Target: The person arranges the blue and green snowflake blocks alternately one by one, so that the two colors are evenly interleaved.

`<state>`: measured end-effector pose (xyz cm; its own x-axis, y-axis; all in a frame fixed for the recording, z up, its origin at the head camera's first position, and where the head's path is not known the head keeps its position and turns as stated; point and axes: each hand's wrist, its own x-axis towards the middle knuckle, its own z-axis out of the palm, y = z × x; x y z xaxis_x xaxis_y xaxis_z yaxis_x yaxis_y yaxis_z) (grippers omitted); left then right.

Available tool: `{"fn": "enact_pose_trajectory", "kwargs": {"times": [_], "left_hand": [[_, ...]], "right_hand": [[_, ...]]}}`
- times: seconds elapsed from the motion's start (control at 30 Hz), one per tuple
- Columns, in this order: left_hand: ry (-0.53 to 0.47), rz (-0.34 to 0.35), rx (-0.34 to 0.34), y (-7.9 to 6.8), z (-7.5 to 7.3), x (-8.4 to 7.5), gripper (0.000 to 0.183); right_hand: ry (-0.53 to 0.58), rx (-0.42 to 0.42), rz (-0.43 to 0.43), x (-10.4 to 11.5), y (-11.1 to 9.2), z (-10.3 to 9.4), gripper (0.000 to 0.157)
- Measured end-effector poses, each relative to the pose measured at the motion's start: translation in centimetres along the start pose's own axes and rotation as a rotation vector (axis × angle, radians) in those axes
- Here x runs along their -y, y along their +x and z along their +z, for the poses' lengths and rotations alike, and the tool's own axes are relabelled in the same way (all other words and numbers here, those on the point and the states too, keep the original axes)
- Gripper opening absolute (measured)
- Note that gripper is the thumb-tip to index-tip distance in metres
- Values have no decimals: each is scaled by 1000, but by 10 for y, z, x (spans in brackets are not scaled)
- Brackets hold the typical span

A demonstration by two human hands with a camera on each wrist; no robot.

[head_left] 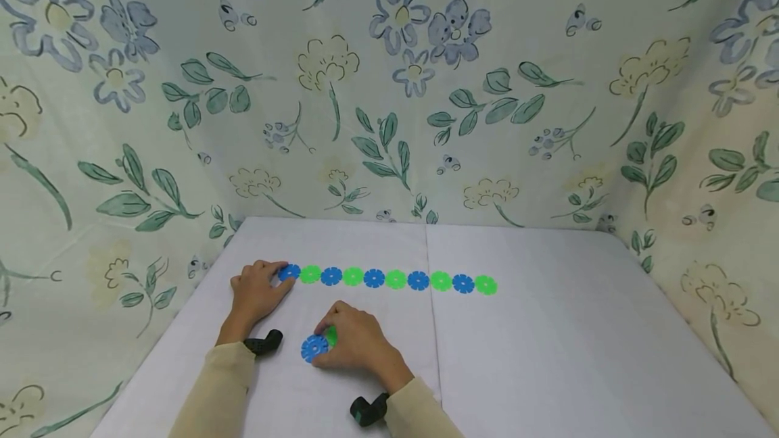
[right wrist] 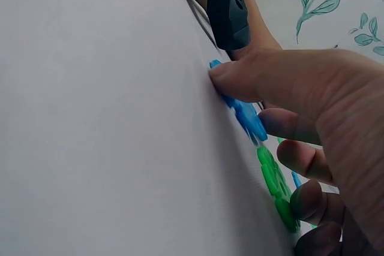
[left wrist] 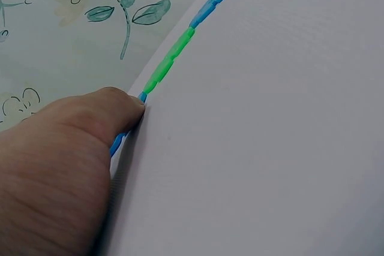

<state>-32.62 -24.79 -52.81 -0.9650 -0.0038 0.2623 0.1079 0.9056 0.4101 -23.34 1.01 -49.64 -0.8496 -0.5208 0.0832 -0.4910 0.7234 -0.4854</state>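
In the head view, a row of notched plastic discs, blue and green by turns, lies across the white table. At the row's left end my left hand (head_left: 254, 293) holds a blue disc (head_left: 290, 272) between thumb and forefinger. The left wrist view shows the thumb (left wrist: 114, 112) against that disc's edge. Nearer me, my right hand (head_left: 358, 338) pinches another blue disc (head_left: 314, 349) by its edges, thumb and forefinger on opposite sides. A green disc (right wrist: 276, 187) lies beside it, partly under the right fingers; whether the two are joined I cannot tell.
The row's right end is a green disc (head_left: 485, 285). White cloth (head_left: 548, 357) covers the table, with a seam or fold near the middle. Flowered fabric (head_left: 389, 154) hangs behind and at both sides. Each wrist wears a dark camera (head_left: 264, 343).
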Motion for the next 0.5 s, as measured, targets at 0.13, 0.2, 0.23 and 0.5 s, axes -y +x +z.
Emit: {"fn": "enact_pose_trajectory", "kwargs": {"times": [0.13, 0.2, 0.23, 0.5], "left_hand": [[4, 2, -10, -1, 1, 0, 50], [6, 2, -14, -1, 1, 1, 50], [8, 2, -16, -1, 1, 0, 50], [9, 7, -21, -1, -1, -2, 50]], "right_hand": [[-22, -7, -12, 0, 0, 2, 36], [-29, -7, -17, -1, 0, 2, 35], [-32, -6, -18, -1, 0, 2, 35], [-47, -27, -28, 1, -1, -1, 36]]}}
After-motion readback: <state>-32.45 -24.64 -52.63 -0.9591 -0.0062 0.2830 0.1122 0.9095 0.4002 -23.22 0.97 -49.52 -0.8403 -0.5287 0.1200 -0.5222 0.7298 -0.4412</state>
